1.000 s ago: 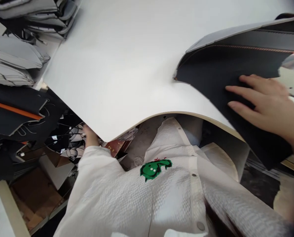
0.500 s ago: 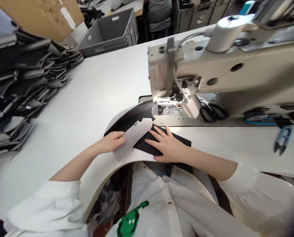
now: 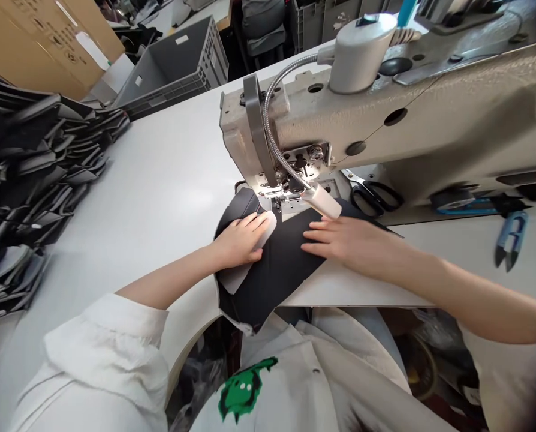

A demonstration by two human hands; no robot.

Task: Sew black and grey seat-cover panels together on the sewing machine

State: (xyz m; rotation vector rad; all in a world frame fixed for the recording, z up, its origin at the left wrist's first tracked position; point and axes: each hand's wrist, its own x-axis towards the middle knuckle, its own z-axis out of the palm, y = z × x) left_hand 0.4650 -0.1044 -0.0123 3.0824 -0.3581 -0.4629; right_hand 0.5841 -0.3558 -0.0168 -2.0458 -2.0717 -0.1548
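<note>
Since before, L hand point(image 3: 241, 241) and black fabric panel point(image 3: 272, 270) moved fwd, closer to sewing machine point(image 3: 362, 132) needle; R hand point(image 3: 353, 240) now sits further right, w/ fingers spread on panel.

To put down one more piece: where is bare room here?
White tabletop lies between the stacked black pieces and the sewing machine. A strip lies by the thread snips, above the right forearm. Crowded: the presser foot, between the left hand, right hand and black fabric.
</note>
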